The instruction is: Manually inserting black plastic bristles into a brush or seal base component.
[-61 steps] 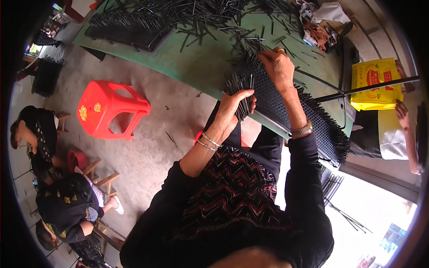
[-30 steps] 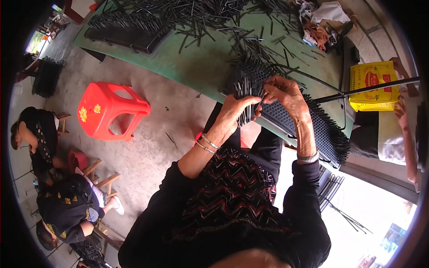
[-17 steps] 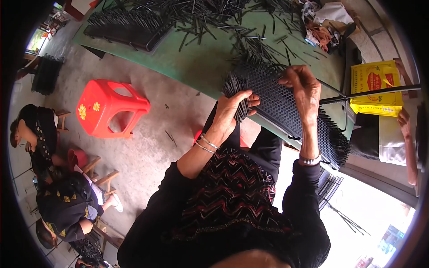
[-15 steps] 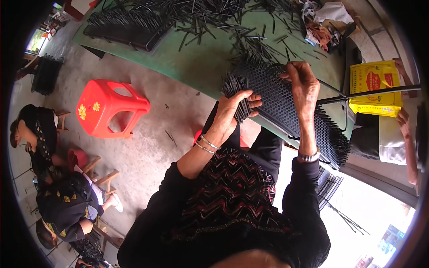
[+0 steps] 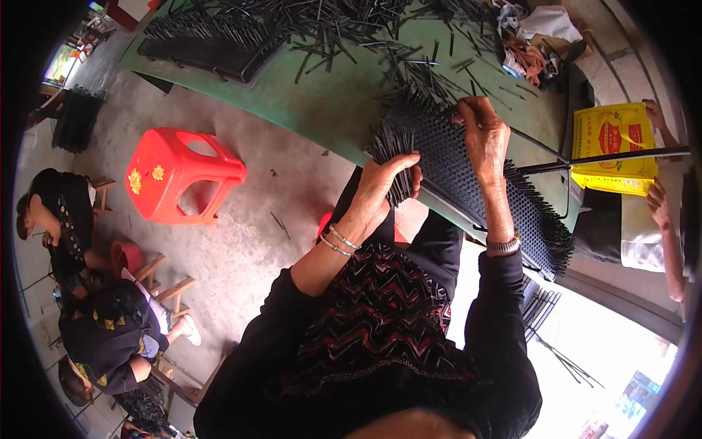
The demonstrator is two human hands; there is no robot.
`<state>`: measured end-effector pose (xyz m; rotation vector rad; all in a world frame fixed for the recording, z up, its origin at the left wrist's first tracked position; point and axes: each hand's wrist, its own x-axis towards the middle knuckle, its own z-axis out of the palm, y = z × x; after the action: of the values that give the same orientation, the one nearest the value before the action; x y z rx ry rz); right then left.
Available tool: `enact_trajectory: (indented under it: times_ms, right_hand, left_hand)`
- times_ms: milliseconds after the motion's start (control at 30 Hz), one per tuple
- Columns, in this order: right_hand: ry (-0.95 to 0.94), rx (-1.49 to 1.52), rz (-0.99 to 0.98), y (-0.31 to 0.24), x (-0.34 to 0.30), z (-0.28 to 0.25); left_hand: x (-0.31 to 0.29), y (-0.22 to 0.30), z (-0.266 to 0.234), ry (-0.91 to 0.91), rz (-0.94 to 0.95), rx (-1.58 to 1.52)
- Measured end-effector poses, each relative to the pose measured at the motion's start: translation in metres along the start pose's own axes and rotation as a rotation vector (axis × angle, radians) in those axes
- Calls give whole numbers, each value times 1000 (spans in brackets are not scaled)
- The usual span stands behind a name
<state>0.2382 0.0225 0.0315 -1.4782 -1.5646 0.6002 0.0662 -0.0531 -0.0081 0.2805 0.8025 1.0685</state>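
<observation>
My left hand (image 5: 376, 186) is closed round a bundle of thin black sticks (image 5: 389, 143), held upright at the near left end of a long black panel. That panel (image 5: 442, 157) is full of small holes and slants across the table's edge, with rows of black sticks (image 5: 552, 225) standing along its far side and right end. Over the panel's far edge, my right hand (image 5: 486, 143) is bent down with thumb and fingers pinched together. Whatever is between those fingertips is too small to make out.
Loose black sticks (image 5: 333, 36) cover the back of the green table (image 5: 314, 91). A second stick-filled panel (image 5: 205, 55) lies at its left. A red stool (image 5: 157, 175) stands on the floor. At right, another person holds a yellow bag (image 5: 613, 143); two more people sit at left.
My right hand has shifted slightly left and its fingers have come down to the panel's far edge. My left fingers have curled tighter round the stick bundle.
</observation>
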Motion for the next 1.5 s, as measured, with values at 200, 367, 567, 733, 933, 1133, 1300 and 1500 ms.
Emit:
enact_trajectory:
  times_ms: [200,367,567,733,933,1133,1300,1500]
  right_hand:
    - [-17,26,-4,1,5,0]
    - [-42,-8,11,-5,4,1]
    - [-44,-54,-3,-4,7,0]
    - [-14,-71,-100,7,11,5]
    - [-87,-180,-203,11,10,14]
    - [76,-475,-356,8,4,17]
    - [76,-489,-331,12,1,20]
    - [127,-558,-328,13,-4,18]
  left_hand:
    - [1,0,-5,-56,11,116]
    - [1,0,-5,-55,40,120]
    - [2,-1,-7,27,-2,-5]
    - [2,-1,-6,-25,-108,-84]
    - [-1,3,-1,-30,-142,-57]
    - [1,3,-5,-30,-103,22]
    - [2,2,-1,-44,-52,79]
    - [0,2,1,-58,-7,68]
